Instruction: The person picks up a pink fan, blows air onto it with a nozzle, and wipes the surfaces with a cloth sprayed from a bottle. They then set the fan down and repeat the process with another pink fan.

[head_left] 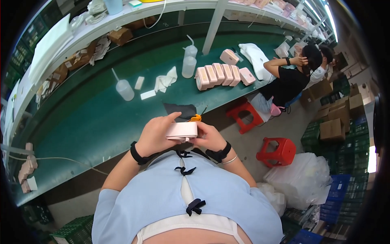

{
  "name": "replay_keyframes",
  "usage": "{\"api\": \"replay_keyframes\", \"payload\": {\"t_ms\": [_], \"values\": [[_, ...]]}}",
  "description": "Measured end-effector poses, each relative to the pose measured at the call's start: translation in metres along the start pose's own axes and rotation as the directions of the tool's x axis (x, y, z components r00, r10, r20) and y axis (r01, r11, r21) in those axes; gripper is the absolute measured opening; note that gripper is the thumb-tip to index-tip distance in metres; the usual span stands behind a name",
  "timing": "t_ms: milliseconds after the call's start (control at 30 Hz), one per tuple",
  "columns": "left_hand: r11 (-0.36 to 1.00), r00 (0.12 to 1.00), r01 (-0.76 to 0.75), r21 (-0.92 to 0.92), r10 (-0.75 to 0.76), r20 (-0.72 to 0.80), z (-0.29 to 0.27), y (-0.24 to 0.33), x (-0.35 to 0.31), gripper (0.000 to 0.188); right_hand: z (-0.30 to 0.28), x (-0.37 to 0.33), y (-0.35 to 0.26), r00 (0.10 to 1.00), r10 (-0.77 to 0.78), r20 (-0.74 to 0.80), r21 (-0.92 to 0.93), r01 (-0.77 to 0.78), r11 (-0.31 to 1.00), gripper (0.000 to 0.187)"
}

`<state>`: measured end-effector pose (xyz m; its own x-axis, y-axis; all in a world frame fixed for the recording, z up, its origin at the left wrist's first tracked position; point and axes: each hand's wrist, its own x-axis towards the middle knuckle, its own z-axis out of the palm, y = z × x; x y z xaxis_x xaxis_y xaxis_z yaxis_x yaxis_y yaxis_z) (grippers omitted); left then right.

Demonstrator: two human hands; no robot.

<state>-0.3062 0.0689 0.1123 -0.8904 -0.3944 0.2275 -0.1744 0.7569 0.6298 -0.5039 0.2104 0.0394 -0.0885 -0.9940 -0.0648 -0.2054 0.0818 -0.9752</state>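
Note:
Between both hands, close to my body at the bench's near edge, I hold a pale pink box-shaped device point(181, 129). My left hand point(156, 132) grips its left end, the index finger raised over the top. Around its right end close the fingers of my right hand point(211, 137). A small part juts from the device's lower side; its details are too small to tell. Just beyond lies a dark grey cloth point(180, 111) on the green bench top, with an orange-handled tool point(196, 118) beside it, partly hidden by the device and my right hand.
On the green bench point(109, 118) stand squeeze bottles point(125, 90), a white cloth point(165, 79) and a row of pink devices point(217, 75). A shelf post point(214, 28) rises behind. A co-worker point(293, 77) sits to the right, near red stools point(276, 152). A cable point(65, 160) crosses the left end.

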Motion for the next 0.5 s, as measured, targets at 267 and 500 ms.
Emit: {"api": "replay_keyframes", "payload": {"t_ms": [267, 500], "values": [[0.642, 0.949, 0.174, -0.746, -0.312, -0.048, 0.066, -0.028, 0.091, 0.058, -0.096, 0.001, 0.039, 0.944, 0.331, -0.011, 0.520, -0.277, 0.808, 0.034], [0.354, 0.844, 0.318, -0.879, -0.529, 0.092, 0.092, -0.057, 0.098, 0.042, -0.246, 0.080, 0.095, 0.908, 0.365, 0.207, 0.956, -0.267, 0.122, 0.046]]}}
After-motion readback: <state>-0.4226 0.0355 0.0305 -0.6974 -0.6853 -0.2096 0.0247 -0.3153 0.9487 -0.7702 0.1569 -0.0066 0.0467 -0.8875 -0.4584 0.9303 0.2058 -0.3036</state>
